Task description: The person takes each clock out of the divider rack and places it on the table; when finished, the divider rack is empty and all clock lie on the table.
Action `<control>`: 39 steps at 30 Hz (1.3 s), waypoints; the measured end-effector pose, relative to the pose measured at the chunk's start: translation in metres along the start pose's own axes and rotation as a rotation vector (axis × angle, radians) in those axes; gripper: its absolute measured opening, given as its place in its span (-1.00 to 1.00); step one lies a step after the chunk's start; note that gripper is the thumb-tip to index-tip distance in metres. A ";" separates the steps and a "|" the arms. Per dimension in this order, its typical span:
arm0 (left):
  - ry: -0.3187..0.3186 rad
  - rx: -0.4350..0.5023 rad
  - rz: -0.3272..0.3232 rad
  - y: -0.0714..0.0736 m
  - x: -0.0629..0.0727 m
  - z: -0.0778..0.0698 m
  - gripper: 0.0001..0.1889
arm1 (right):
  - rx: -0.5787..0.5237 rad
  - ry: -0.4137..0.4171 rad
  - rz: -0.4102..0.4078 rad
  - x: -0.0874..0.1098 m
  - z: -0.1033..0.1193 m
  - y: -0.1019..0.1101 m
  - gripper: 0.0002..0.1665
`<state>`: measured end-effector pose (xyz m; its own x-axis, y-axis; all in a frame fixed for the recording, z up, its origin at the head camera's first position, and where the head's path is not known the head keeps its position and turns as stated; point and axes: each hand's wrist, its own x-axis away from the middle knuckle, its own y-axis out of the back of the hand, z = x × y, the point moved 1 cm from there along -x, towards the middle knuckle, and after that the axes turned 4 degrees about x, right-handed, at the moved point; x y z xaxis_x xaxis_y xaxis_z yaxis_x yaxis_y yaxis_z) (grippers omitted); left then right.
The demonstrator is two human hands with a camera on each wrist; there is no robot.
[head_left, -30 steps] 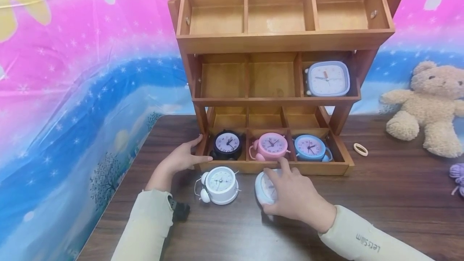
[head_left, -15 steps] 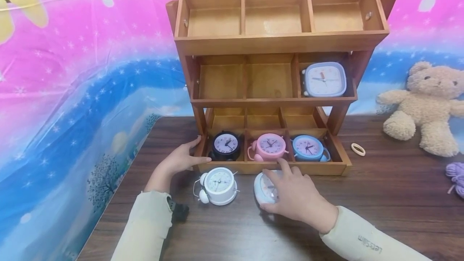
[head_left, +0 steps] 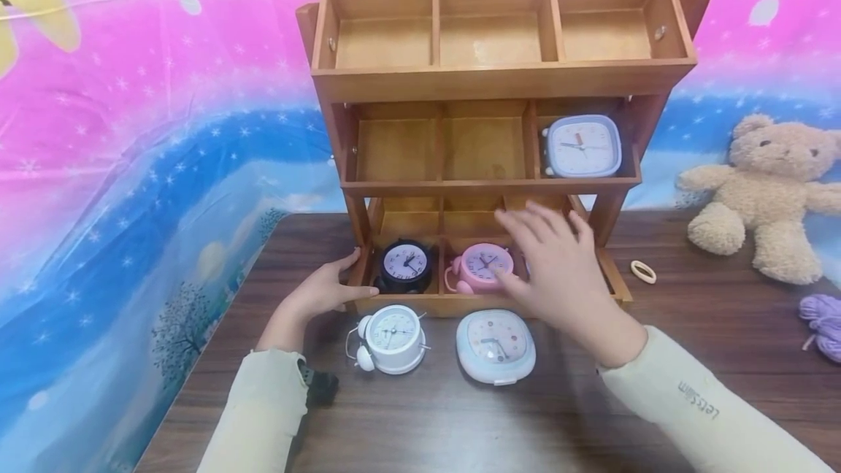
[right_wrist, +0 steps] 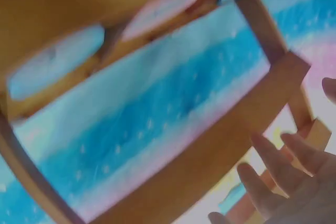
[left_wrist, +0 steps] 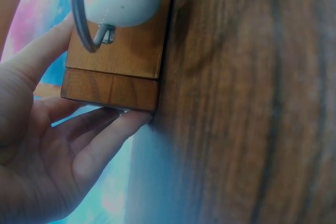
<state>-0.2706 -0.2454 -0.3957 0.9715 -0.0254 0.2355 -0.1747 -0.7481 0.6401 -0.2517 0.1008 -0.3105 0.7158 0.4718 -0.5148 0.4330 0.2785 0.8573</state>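
Note:
My left hand (head_left: 320, 289) grips the lower left corner of the wooden shelf (head_left: 502, 79), its thumb over the front edge and its other fingers along the end. My right hand (head_left: 558, 268) is raised with spread fingers over the bottom tier's right compartment, holding nothing. It mostly hides the blue alarm clock there, whose pale face (right_wrist: 58, 61) shows blurred in the right wrist view. A pink alarm clock (head_left: 482, 267) lies in the middle compartment, a black one (head_left: 404, 266) in the left. Before the shelf are a white twin-bell clock (head_left: 394, 338) and a light-blue rounded clock (head_left: 496, 345).
A lavender square clock (head_left: 583, 146) sits in the middle tier's right compartment. To the shelf's right lie a small wooden ring (head_left: 643, 272) and purple yarn (head_left: 823, 323), with a teddy bear (head_left: 769, 195) behind. A patterned cloth (head_left: 131, 166) hangs behind the table.
My right hand has let go of the light-blue rounded clock and moved up and right, over the bottom tier. The left hand keeps its grip on the shelf corner.

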 end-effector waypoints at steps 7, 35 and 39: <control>-0.005 -0.006 -0.001 0.001 0.001 -0.001 0.02 | 0.014 -0.139 -0.071 -0.040 -0.036 0.029 -0.03; 0.001 -0.004 -0.015 0.001 0.002 -0.001 0.02 | 0.039 -0.492 0.122 -0.090 -0.088 0.038 0.38; 0.005 0.000 -0.012 0.001 0.002 -0.001 0.02 | 0.041 -0.485 0.155 -0.093 -0.089 0.039 0.38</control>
<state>-0.2687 -0.2459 -0.3941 0.9728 -0.0128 0.2313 -0.1628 -0.7481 0.6433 -0.3499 0.1422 -0.2283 0.9409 0.0594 -0.3333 0.3161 0.1982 0.9278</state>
